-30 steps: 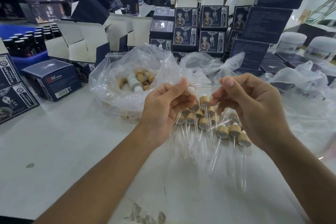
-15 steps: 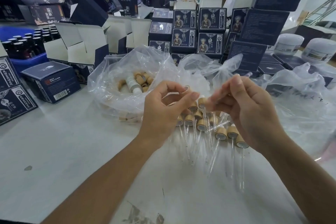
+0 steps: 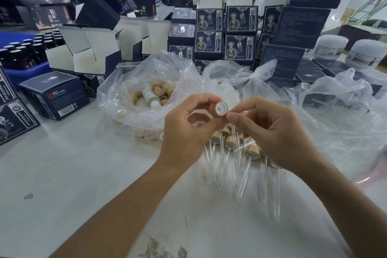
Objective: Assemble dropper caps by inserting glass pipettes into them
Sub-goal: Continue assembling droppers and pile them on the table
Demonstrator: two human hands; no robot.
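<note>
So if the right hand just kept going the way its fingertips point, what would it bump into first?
Most likely the dropper cap pinched in the left hand. The right hand points left toward it, fingertips right at its open white end. Whether they already touch is hard to tell.

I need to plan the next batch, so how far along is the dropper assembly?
Done: a cluster of finished wooden-collared droppers with glass pipettes lies on the white table. In hand: the left hand holds one wooden cap, the right hand at its opening. Left: loose caps in the clear plastic bag.
</note>
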